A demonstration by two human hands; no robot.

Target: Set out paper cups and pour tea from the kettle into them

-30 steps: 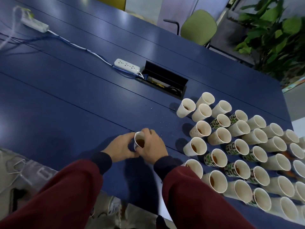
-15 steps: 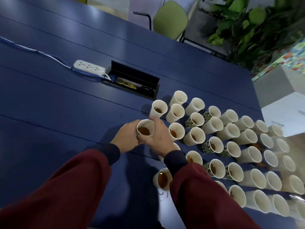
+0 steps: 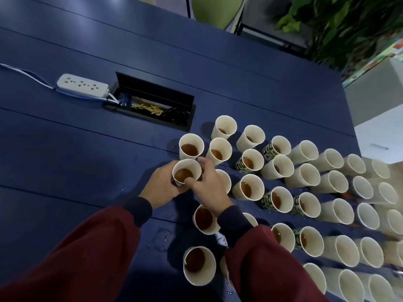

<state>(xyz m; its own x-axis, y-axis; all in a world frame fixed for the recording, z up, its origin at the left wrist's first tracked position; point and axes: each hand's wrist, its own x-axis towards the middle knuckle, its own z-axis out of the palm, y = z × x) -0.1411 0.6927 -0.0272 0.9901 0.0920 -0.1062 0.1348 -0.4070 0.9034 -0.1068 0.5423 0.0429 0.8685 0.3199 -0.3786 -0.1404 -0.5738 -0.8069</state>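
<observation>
A white paper cup (image 3: pixel 187 171) holding brown tea stands at the left edge of a big cluster of paper cups (image 3: pixel 305 188) on the dark blue table (image 3: pixel 65 149). My left hand (image 3: pixel 160 186) curls round the cup's left side and my right hand (image 3: pixel 207 184) grips its right side, thumb at the rim. Just behind it is another filled cup (image 3: pixel 191 147). Several cups nearby hold tea; those to the right look empty. No kettle is in view.
An open black cable box (image 3: pixel 152 105) is sunk into the table behind the cups, with a white power strip (image 3: pixel 82 85) and its cable to the left. Small drops of liquid (image 3: pixel 161 236) lie on the table near me. A green chair (image 3: pixel 216 7) and plants (image 3: pixel 338 25) stand beyond the far edge.
Both hands have carried the filled cup to the right, up against the left edge of the cup cluster. My view has shifted right and closer, so more cups show.
</observation>
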